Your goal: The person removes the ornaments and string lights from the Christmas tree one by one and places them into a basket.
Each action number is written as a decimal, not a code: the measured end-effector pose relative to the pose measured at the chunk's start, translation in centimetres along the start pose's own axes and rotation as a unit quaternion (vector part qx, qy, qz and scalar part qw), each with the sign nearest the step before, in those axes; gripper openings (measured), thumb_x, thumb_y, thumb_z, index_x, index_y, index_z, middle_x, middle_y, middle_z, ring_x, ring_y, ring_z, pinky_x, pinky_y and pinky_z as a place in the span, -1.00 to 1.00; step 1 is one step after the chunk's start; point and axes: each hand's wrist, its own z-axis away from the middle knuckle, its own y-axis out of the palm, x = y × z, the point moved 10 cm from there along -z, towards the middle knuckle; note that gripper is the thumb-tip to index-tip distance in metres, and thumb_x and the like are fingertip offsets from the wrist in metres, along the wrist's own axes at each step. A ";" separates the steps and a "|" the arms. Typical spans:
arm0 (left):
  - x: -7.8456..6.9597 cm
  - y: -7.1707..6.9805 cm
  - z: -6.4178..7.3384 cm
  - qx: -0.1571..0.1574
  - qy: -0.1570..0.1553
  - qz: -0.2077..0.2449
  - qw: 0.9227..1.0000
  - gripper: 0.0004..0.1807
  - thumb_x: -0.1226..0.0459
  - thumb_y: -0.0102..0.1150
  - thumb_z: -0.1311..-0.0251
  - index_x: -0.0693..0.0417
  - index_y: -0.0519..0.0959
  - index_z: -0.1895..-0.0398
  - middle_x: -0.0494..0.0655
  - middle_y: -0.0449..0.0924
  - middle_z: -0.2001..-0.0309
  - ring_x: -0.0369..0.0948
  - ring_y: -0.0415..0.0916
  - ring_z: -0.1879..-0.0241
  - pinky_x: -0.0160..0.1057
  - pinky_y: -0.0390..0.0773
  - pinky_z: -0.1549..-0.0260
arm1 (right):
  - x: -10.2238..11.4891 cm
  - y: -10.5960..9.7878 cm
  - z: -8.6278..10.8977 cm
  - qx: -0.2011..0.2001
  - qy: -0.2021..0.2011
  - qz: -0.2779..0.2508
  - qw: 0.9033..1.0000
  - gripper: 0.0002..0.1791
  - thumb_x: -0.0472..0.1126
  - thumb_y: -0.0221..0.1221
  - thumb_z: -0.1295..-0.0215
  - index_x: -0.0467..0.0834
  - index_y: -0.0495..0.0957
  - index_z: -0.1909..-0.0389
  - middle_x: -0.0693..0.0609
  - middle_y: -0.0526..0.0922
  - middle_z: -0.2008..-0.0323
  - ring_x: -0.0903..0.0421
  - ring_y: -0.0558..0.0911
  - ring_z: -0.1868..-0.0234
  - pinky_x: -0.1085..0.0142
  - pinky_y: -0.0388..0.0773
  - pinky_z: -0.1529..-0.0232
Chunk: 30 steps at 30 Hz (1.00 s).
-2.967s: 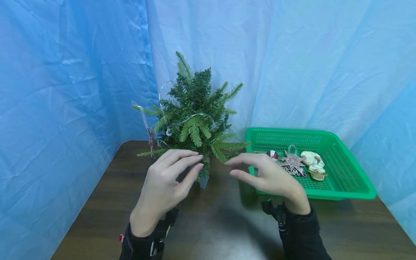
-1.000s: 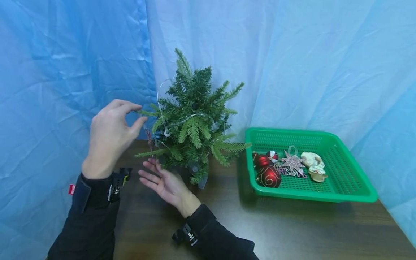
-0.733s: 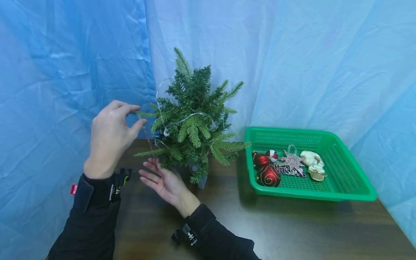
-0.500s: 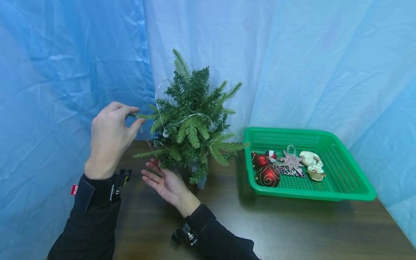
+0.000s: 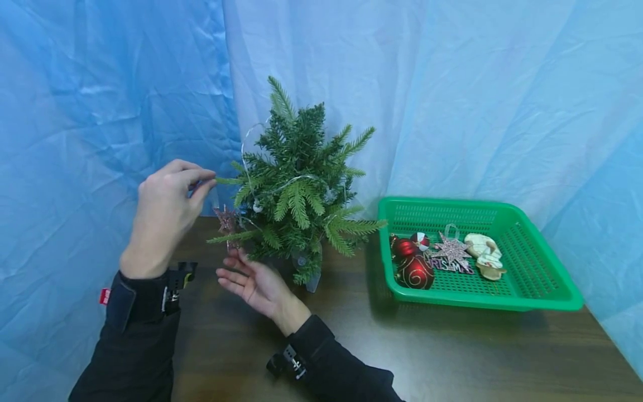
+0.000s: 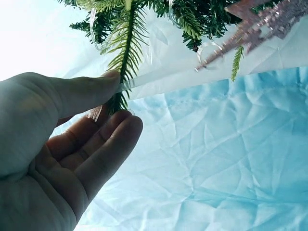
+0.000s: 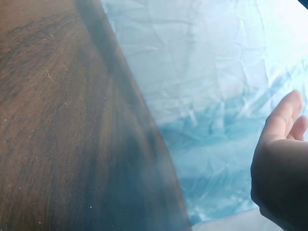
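Note:
A small artificial Christmas tree (image 5: pixel 301 184) stands at the table's back. My left hand (image 5: pixel 166 212) pinches the tip of its left branch (image 6: pixel 126 57) between thumb and fingers. A clear ribbon loop (image 6: pixel 159 78) crosses that branch under the thumb and runs to a glittery pink star ornament (image 5: pixel 227 222), which hangs left of the tree with its face partly turned to the head view. Below the star, my right hand (image 5: pixel 258 285) is held palm up with extended fingers. Its fingertips are right at the star's lower point. The right wrist view shows only part of this hand (image 7: pixel 284 163).
Right of the tree, a green plastic basket (image 5: pixel 482 304) holds red baubles (image 5: pixel 416 272), another glittery star (image 5: pixel 452 249), a lettering ornament (image 5: pixel 449 267) and a cream ornament (image 5: pixel 483 254). A clear wire string (image 5: pixel 301 177) winds round the tree. Blue cloth (image 5: pixel 452 100) surrounds the wooden table (image 5: pixel 402 352).
Both hands have come from in front of the tree to its left side. The left thumb and fingers have closed on the branch tip. The star has turned from edge-on to show its face.

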 end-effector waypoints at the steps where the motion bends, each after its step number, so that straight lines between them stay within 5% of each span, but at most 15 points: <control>1: 0.0 0.0 0.0 -0.003 0.001 0.002 1.000 -0.85 0.43 0.35 -0.26 0.34 0.73 0.15 0.25 0.68 0.18 0.11 0.64 0.29 0.10 0.57 0.25 | 0.0 0.1 0.0 0.002 0.000 0.000 1.000 -0.72 -0.17 -0.11 -0.64 -0.05 0.61 0.06 0.03 0.62 0.12 0.06 0.71 0.09 0.10 0.48 -0.27; 17: 0.6 -0.7 0.0 -0.058 -0.005 0.019 0.998 -0.83 0.42 0.31 -0.30 0.34 0.72 0.10 0.25 0.71 0.18 0.07 0.66 0.31 -0.11 0.52 0.33 | 0.0 0.4 0.0 0.012 0.004 0.018 1.000 -0.76 -0.15 -0.05 -0.63 -0.04 0.60 0.01 0.06 0.59 0.15 0.10 0.70 0.13 0.16 0.56 -0.17; 26: 1.3 -0.6 0.1 -0.058 -0.027 0.029 0.998 -0.80 0.36 0.26 -0.36 0.31 0.73 0.07 0.23 0.73 0.14 0.09 0.70 0.27 0.05 0.65 0.24 | -0.1 0.4 0.1 0.011 0.010 0.030 0.999 -0.78 -0.14 -0.03 -0.62 -0.05 0.59 0.02 0.06 0.58 0.16 0.11 0.69 0.16 0.18 0.58 -0.13; 30: 1.9 -0.5 0.3 -0.054 -0.052 0.032 0.997 -0.76 0.28 0.22 -0.41 0.25 0.74 0.02 0.21 0.74 0.17 0.07 0.71 0.32 -0.34 0.54 0.34 | -0.1 0.6 0.2 0.016 0.010 0.035 0.999 -0.78 -0.14 -0.02 -0.61 -0.05 0.59 0.01 0.07 0.58 0.18 0.12 0.69 0.17 0.21 0.60 -0.08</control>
